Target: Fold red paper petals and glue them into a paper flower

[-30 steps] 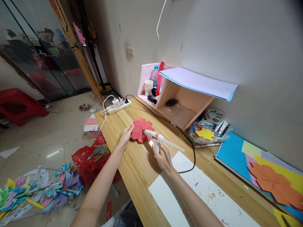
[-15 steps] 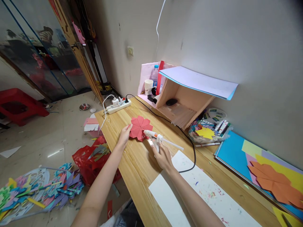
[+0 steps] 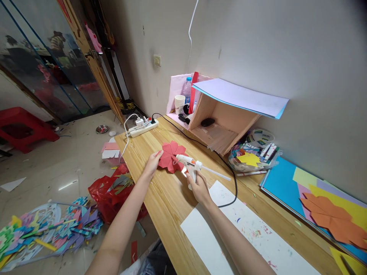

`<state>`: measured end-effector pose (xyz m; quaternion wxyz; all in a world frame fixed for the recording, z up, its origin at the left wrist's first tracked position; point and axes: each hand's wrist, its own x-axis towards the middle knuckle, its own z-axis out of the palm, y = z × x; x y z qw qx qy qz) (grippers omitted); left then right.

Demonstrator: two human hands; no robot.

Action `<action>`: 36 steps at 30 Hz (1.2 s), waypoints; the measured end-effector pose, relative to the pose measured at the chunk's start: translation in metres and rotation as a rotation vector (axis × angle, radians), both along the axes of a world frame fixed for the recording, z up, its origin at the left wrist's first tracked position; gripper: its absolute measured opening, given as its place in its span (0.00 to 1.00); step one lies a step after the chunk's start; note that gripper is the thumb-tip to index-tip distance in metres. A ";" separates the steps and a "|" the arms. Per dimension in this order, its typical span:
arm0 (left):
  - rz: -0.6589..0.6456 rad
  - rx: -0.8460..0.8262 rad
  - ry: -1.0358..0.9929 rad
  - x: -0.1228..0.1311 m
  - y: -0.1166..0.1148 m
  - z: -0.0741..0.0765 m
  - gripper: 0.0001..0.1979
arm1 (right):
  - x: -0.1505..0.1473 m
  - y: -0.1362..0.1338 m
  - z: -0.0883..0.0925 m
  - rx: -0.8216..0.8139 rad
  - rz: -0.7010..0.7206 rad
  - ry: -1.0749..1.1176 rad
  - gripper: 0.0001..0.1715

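Note:
A red paper flower [image 3: 169, 162] with folded petals is pinched at its left edge by my left hand [image 3: 153, 165], just above the wooden table [image 3: 163, 206]. My right hand [image 3: 198, 188] is wrapped round the handle of a white and orange hot glue gun [image 3: 187, 161]. Its nozzle points left over the flower, close to the centre; whether it touches the paper I cannot tell. A clear glue stick [image 3: 216, 173] sticks out of the gun's back end.
A black cord [image 3: 235, 187] loops right of my right hand. White paper [image 3: 252, 233] lies under my right forearm. Behind stand an open box [image 3: 229, 110] and a tub of markers [image 3: 241, 168]. A power strip [image 3: 143, 129] sits at the far edge; coloured sheets [image 3: 282, 177] lie right.
The glue gun and my right hand have shifted slightly right and the nozzle has moved off the flower's centre. The flower has moved a little right in my left hand.

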<state>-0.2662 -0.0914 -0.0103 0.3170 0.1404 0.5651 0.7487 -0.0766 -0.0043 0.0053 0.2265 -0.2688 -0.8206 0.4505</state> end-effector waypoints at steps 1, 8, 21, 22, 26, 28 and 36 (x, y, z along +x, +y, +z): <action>-0.016 -0.007 0.003 0.000 0.000 0.000 0.16 | 0.000 0.000 0.000 0.008 0.006 0.000 0.20; -0.019 0.001 0.008 0.000 0.000 -0.003 0.17 | 0.000 0.000 -0.004 0.012 0.037 -0.056 0.18; -0.016 0.006 0.022 0.001 0.000 -0.001 0.16 | 0.000 -0.001 -0.003 0.029 0.025 -0.061 0.18; -0.012 0.010 0.025 0.001 -0.001 -0.002 0.16 | 0.000 -0.002 -0.002 0.028 0.021 -0.058 0.17; -0.010 0.020 0.023 0.000 -0.001 -0.003 0.16 | 0.000 -0.002 0.000 -0.001 0.020 -0.038 0.17; -0.011 0.019 0.020 -0.001 -0.001 -0.004 0.16 | 0.000 -0.001 0.000 -0.009 0.005 -0.011 0.18; 0.007 0.015 0.017 -0.001 -0.001 -0.003 0.14 | 0.000 0.000 -0.004 -0.004 -0.041 0.017 0.19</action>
